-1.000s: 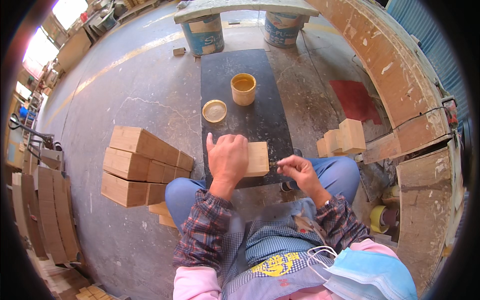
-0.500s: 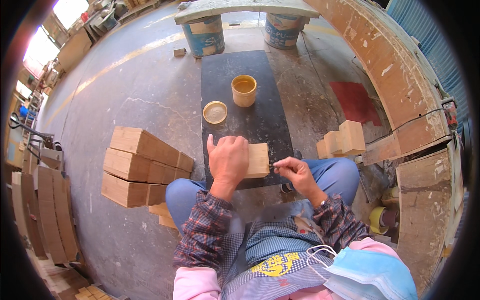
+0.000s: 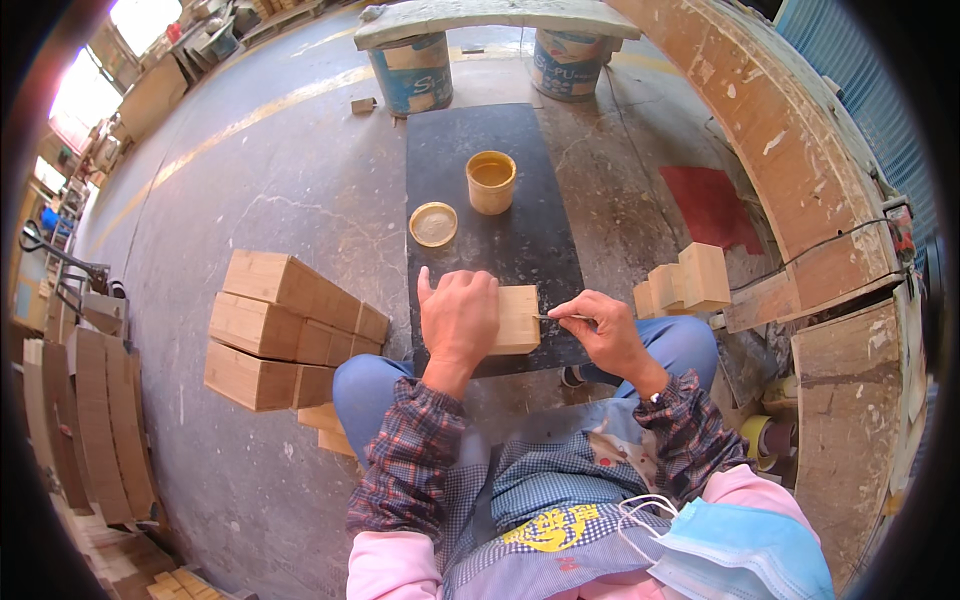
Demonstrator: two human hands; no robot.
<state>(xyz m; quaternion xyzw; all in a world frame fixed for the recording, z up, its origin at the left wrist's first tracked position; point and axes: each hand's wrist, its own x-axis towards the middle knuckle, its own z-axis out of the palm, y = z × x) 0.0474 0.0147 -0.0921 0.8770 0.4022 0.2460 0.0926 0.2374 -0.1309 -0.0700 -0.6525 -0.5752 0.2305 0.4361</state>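
The fingers of the right hand are closed in a pinch around a thin tool, whose tip lies at the right edge of a pale wooden block; whether it touches the wood there is too small to tell. The left hand is laid over the left part of that block, with its fingers bent; their tips are hidden, so I cannot tell whether they grip the wood or only press on it. The block sits on the near end of the low black counter, between the person's knees, and seems to be partway through its handling: it is under both hands, not set aside, and its visible face shows bare wood. Farther along the counter, a jar of yellowish stuff stands open, with a shallow round lid just beside it, so the supplies look already laid out. Beyond the left knee, long blocks lie stacked on the floor; beyond the right knee stand a few smaller blocks. Which of these groups, if either, is finished and which is left cannot be told.
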